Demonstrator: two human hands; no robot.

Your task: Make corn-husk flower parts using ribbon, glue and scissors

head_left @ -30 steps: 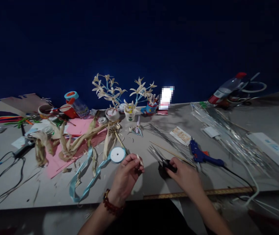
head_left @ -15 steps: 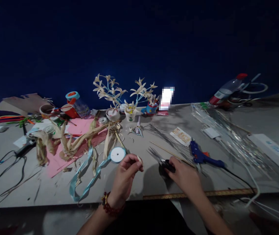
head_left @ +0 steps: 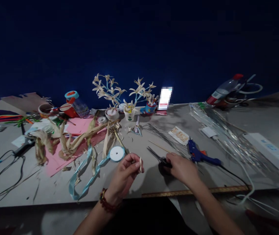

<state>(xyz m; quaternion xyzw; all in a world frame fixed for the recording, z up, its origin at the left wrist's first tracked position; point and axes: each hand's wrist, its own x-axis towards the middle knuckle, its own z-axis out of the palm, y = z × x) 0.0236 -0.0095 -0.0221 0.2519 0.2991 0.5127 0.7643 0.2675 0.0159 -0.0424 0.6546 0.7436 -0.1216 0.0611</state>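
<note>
My left hand [head_left: 129, 171], with a beaded bracelet at the wrist, pinches a small pale strip like a petal [head_left: 140, 164] between thumb and fingers. My right hand [head_left: 182, 168] is closed at the black handles of a pair of scissors [head_left: 161, 159]. The blades point away to the upper left, low over the table; whether they touch it I cannot tell. Just beyond my left hand lies a spool of light blue ribbon [head_left: 117, 153], its loose end [head_left: 90, 178] trailing left. A thin wooden stick [head_left: 159, 146] lies behind the scissors.
A blue glue gun [head_left: 201, 155] lies right of my right hand, near thin wires [head_left: 168, 137]. Dried corn husks [head_left: 68, 147] cover pink paper [head_left: 56, 163] on the left. Behind stand husk flowers [head_left: 110, 91] in cups, a lit phone [head_left: 165, 98] and a bottle [head_left: 224, 91].
My right hand and the scissors have shifted slightly left, and the blades look closer together. My left hand has turned a little, showing more of the pale strip.
</note>
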